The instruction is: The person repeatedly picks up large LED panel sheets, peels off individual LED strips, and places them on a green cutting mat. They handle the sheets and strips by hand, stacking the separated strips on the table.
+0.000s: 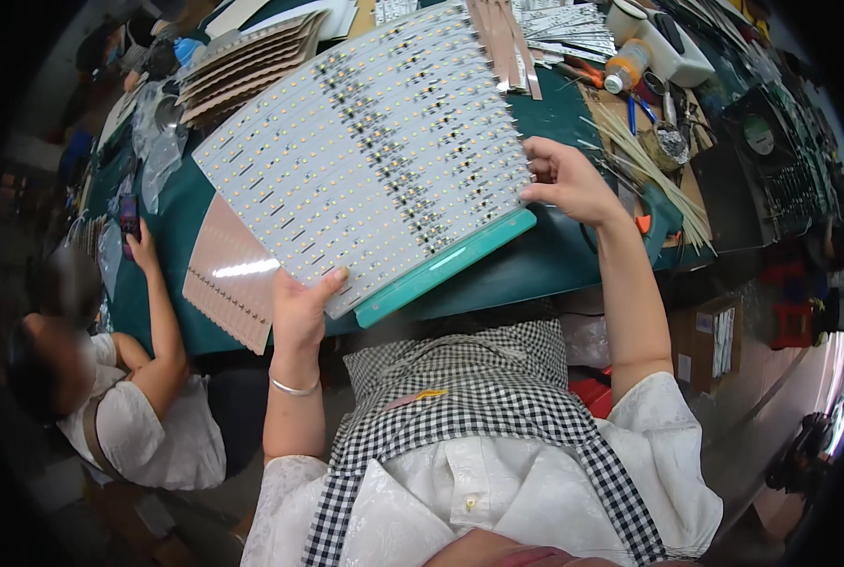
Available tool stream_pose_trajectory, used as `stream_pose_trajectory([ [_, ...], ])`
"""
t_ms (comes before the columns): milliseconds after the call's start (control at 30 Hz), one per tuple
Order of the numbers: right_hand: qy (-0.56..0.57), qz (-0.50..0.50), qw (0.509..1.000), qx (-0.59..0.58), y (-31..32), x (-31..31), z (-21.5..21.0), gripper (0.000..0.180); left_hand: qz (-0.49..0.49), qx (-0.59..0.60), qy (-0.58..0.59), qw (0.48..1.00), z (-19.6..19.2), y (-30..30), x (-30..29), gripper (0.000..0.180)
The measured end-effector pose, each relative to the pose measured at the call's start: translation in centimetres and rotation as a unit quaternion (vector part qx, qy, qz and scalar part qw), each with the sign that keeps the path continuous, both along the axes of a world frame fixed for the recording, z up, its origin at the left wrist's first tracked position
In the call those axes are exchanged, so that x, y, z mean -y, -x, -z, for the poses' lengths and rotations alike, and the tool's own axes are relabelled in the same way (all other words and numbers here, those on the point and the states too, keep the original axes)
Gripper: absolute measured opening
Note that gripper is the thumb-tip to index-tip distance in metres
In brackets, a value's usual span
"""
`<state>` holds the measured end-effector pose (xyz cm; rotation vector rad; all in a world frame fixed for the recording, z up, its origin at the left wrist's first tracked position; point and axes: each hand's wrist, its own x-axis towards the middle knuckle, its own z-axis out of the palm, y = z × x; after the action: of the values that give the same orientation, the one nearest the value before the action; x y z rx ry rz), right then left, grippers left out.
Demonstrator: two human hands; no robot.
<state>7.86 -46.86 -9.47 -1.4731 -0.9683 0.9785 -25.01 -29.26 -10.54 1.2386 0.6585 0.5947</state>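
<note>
A large white LED circuit board panel (375, 142), covered in rows of small yellow LEDs and dark components, is tilted above the table between my hands. My left hand (301, 307) grips its near left corner, thumb on top and the other fingers hidden beneath. At the toothed right edge, my right hand (568, 180) pinches the panel between thumb and curled fingers. Along the panel's near edge runs a teal bar (450, 269); whether the two touch is unclear. A copper-coloured panel (228, 269) with a scalloped edge lies partly under the board, beside my left hand.
Stacked brown scalloped sheets (252, 66) stand at the far left. Loose board strips (568, 28), an orange-labelled bottle (627, 66), pale thin sticks (653, 165) and tools crowd the right side. At left, a co-worker's hand (141, 248) holds a phone (129, 215).
</note>
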Motion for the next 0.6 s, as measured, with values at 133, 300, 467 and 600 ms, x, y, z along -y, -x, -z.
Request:
stream_pose_trajectory([
  [133, 0.046, -0.005, 0.999, 0.027, 0.0, -0.2, -0.4, 0.039, 0.0, 0.008, 0.013, 1.0, -0.6, 0.1, 0.5, 0.053],
  [300, 0.065, -0.003, 0.996, 0.061, 0.1, -0.1, -0.8, 0.038, -0.03, 0.019, 0.019, 0.999, -0.6, -0.1, 1.5, 0.046],
  [467, 0.089, 0.008, 0.979, 0.182, -0.2, 0.6, -0.4, 0.042, -0.019, 0.011, -0.017, 1.0, -0.1, 0.7, 1.8, 0.037],
  [600, 0.028, 0.052, 0.976, 0.211, 1.3, 1.3, -0.8, 0.04, -0.031, -0.031, -0.139, 0.989, -0.4, 1.3, 2.8, 0.029],
])
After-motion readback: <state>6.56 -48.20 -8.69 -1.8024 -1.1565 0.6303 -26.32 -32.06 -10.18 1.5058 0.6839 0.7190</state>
